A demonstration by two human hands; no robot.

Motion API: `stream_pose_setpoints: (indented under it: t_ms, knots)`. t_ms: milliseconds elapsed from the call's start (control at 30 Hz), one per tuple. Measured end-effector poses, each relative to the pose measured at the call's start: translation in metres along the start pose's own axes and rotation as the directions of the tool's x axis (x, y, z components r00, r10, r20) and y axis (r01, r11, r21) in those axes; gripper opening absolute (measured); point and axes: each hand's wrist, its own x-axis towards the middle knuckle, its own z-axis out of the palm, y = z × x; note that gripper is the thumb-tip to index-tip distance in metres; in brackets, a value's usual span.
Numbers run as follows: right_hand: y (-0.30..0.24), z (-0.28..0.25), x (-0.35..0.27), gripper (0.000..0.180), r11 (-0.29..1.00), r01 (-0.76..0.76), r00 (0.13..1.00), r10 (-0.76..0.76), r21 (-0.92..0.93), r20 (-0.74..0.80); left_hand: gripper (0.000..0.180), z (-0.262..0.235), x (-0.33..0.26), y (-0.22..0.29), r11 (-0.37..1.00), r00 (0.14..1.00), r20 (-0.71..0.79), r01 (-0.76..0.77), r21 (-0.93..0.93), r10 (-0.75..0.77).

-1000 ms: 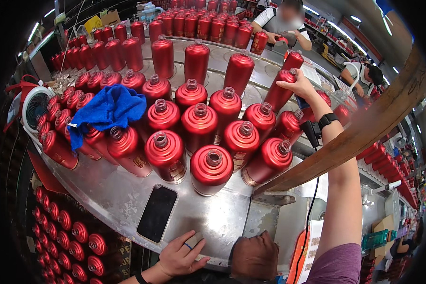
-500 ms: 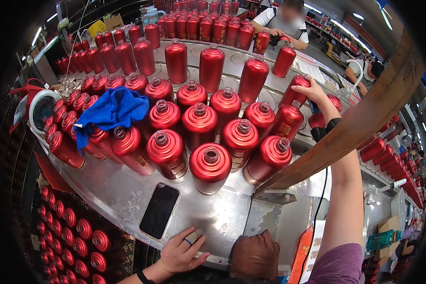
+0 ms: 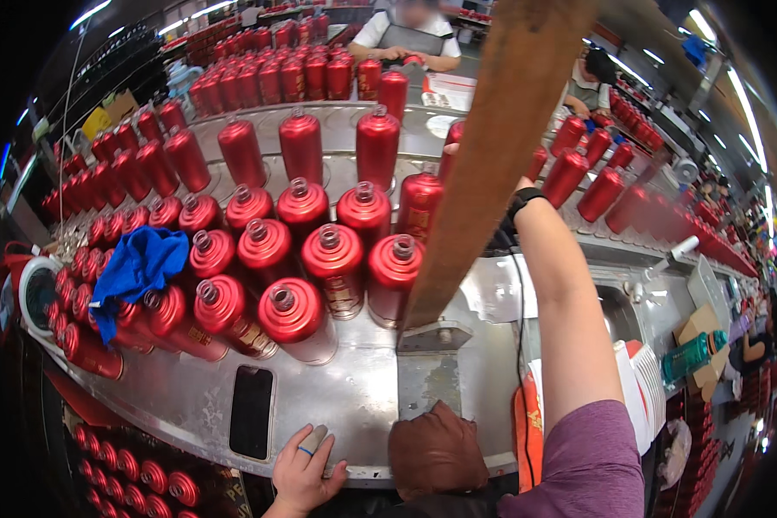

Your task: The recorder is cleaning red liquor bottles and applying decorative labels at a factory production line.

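My left hand (image 3: 306, 470) rests at the near edge of the metal table, fingers spread and holding nothing; one finger wears a blue band and another a pale cover. Beside it lies a black phone (image 3: 251, 413). My right arm reaches far forward behind a wooden post, which hides most of my right hand (image 3: 524, 183). Left of the post, a fingertip shows against a red bottle (image 3: 454, 135), itself partly covered by the post. Several open-necked red bottles stand grouped on the table, the nearest being a red bottle (image 3: 295, 319). A blue cloth (image 3: 142, 272) drapes over some of them.
The wooden post (image 3: 492, 164) rises from a metal bracket (image 3: 436, 335) in front of my right arm. A brown leather-like object (image 3: 436, 453) sits at the near edge. A black cable (image 3: 521, 345) hangs by my arm. Across the table, a person (image 3: 406, 43) handles a red object.
My view has swung right, so the table contents sit further left. The post now covers most of my right hand, which was visible gripping a red bottle. My left hand stays at the table edge.
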Motion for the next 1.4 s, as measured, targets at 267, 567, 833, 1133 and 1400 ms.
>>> stream_pose_setpoints:
  t_ms: [267,567,833,1133,1400]
  knots:
    - [0.038,-0.119,-0.099,0.092,0.964,0.135,0.970,-0.081,0.228,-0.231,0.038,-0.014,0.003,0.001,0.963,0.989,-0.145,-0.004,-0.268,-0.036]
    - [-0.044,-0.209,-0.308,0.049,0.589,-0.325,0.807,-0.236,0.740,0.542,0.087,-0.024,0.127,0.102,0.215,0.978,0.177,0.150,-0.965,0.110]
    - [-0.049,-0.118,-0.368,0.067,0.766,-0.422,0.601,-0.164,0.485,0.782,0.126,0.010,0.099,0.124,0.765,0.959,0.284,0.170,-0.621,0.018]
    - [0.009,-0.087,-0.330,0.038,0.783,-0.408,0.647,-0.115,0.470,0.754,0.110,0.042,0.100,0.088,0.272,0.927,0.361,0.376,-0.886,-0.105]
    - [0.060,-0.001,-0.264,0.021,0.955,0.270,0.939,-0.232,-0.126,0.252,0.106,0.039,0.107,0.088,0.222,0.913,0.402,0.406,-0.887,-0.065]
